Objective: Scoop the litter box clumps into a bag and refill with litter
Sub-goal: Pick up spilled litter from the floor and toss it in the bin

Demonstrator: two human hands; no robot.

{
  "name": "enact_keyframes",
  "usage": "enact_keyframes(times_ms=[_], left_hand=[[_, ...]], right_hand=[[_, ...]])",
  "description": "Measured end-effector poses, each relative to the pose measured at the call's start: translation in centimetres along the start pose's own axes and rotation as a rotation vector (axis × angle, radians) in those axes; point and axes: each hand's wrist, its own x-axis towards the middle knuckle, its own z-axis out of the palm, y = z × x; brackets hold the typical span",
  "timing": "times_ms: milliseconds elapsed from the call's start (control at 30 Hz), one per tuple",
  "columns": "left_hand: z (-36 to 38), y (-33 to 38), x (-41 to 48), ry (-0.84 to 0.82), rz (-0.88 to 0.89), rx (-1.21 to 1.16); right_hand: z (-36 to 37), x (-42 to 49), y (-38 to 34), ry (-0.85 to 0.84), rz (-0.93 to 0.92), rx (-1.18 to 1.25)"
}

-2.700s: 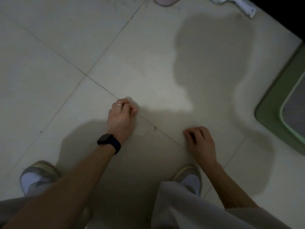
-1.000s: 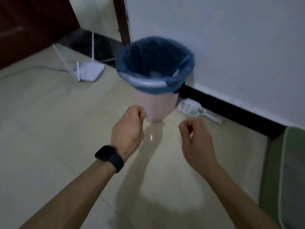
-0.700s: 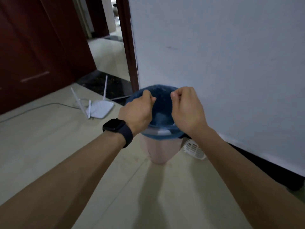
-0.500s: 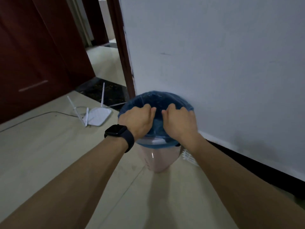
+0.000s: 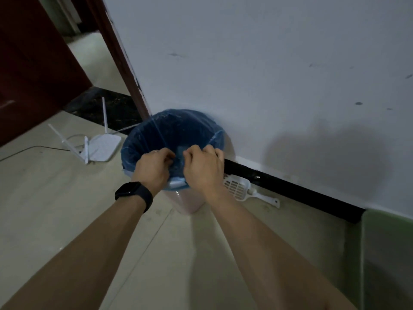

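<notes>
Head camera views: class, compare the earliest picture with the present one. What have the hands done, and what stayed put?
Both hands left the floor tiles and rose to the bin. The left hand and right hand now pinch the near rim of the blue bag. The pink bin, scoop and router kept their places.

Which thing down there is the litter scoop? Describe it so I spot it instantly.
Find the pink bin with the blue bag against the wall. On the floor just right of it, along the black skirting, lies the litter scoop: white, slotted, with a handle.
</notes>
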Motion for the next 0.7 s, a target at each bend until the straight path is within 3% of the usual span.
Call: enact_keyframes(times_ms=[133,233,333,433,567,700], left_hand=[[0.6,-1.6,-0.4,0.059,0.026,0.11],[0.7,-2.4,-0.3,0.144,0.014,-0.038],[0.8,-2.5,0.3,0.083,0.103,-0.164],[0.9,-2.2,0.5,0.064,0.185,-0.095],[1.0,-2.9,1.0,0.016,0.185,0.214],[0.6,-3.3,2.2,-0.084,0.128,0.157]], right_hand=[[0.4,-0.1,0.2,0.008,0.003,0.011],[0.2,-0.1,0.1,0.043,0.02,0.05],[0.6,-0.1,-0.2,0.062,0.033,0.032],[0.7,0.0,0.2,0.07,-0.008,-0.045],[-0.3,-0.3,0.2,-0.075,-0.052,-0.179],[-1.5,-1.8,-0.2,-0.201,0.04,-0.221]])
